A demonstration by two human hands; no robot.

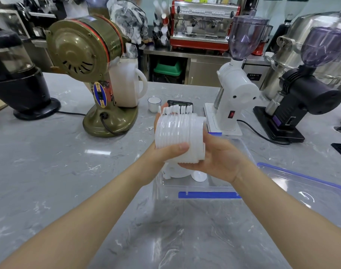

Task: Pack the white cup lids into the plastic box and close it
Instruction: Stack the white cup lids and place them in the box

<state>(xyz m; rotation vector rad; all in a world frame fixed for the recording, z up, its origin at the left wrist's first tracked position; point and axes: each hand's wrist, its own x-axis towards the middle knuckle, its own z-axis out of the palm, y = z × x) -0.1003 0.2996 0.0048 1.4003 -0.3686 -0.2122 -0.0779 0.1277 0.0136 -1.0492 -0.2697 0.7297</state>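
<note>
A stack of white cup lids [180, 133] lies on its side in the air, above the clear plastic box [196, 188]. My left hand [163, 156] grips the stack from the left and below, thumb across its front. From the right, my right hand [216, 158] cups the other end. The open box has a blue clip on its near wall and holds a few loose white lids [198, 175] at the bottom. Its clear lid with a blue rim [309, 187] lies flat on the counter to the right.
On the grey marble counter stand an olive-green grinder [88, 61] and a white jug [127, 84] to the left, a small white cup [154, 103] and a black scale [180, 104] behind the stack, and white [235, 90] and black [305, 98] grinders to the right. A person stands at the back.
</note>
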